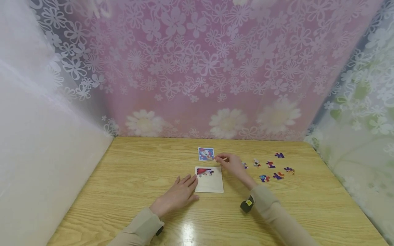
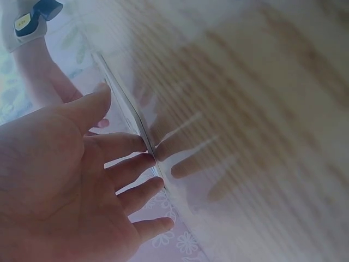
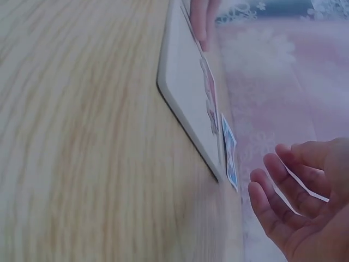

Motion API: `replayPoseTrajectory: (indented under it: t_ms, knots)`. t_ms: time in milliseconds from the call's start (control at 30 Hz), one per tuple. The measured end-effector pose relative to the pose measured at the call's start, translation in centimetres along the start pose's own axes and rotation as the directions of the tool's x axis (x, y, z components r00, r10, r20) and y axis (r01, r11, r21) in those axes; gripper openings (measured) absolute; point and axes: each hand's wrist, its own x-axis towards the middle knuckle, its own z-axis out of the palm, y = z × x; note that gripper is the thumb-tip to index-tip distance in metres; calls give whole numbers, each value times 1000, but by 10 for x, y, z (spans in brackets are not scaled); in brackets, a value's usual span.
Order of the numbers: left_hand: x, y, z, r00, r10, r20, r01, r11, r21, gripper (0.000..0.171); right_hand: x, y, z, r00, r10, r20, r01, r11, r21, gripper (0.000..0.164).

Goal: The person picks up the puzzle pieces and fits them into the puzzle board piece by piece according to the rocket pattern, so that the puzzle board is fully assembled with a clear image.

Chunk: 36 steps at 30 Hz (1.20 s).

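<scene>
A white puzzle tray lies on the table with joined jigsaw pieces in its upper left. My left hand rests beside the tray with its fingers spread, fingertips at the left edge; in the left wrist view the left hand shows its straight fingers against that edge. Beyond the tray lies a small picture card of a white cartoon animal. Close to the card's lower right corner are the fingertips of my right hand. In the right wrist view the right hand has bent fingers; whether they pinch anything is unclear.
Loose jigsaw pieces lie scattered to the right, among them a purple one, a white one and a blue and red one. Another piece is partly behind my right hand. A floral curtain hangs behind the table.
</scene>
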Motion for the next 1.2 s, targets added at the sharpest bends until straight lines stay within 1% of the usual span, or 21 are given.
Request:
replayPoseTrajectory:
  t_ms: [167, 233, 400, 467, 600, 700, 833, 1033, 1200]
  knots:
    - [-1, 1, 0, 1000, 2, -5, -2, 1000, -2, 63, -1, 15, -19, 999, 20, -44, -18, 999, 46, 31]
    - [-1, 1, 0, 1000, 0, -7, 0, 1000, -3, 63, -2, 20, -28, 998, 20, -61, -17, 999, 47, 32]
    - [0, 0, 1, 1000, 1, -8, -1, 1000, -3, 63, -7, 35, -53, 994, -33, -108, 34, 999, 7, 33]
    - [0, 0, 1, 1000, 1, -7, -1, 1000, -2, 63, -9, 41, -64, 992, -34, -120, 34, 999, -1, 34]
    - [0, 0, 1, 1000, 1, -5, -1, 1000, -4, 63, -13, 55, -86, 991, 6, -134, -6, 1000, 5, 40]
    - [0, 1, 1, 1000, 2, -5, -2, 1000, -6, 63, -16, 67, -101, 985, 29, -170, -31, 999, -8, 44]
    - [-1, 1, 1, 1000, 1, -4, -1, 1000, -5, 63, -20, 79, -118, 975, 39, -220, -49, 998, -39, 46]
    - [0, 1, 1, 1000, 4, -8, -4, 1000, -1, 63, -27, 95, -138, 969, 94, -227, -109, 993, -53, 51]
    - [1, 0, 2, 1000, 5, -10, -5, 1000, 10, 63, -27, 111, -153, 956, 111, -271, -142, 985, -97, 52]
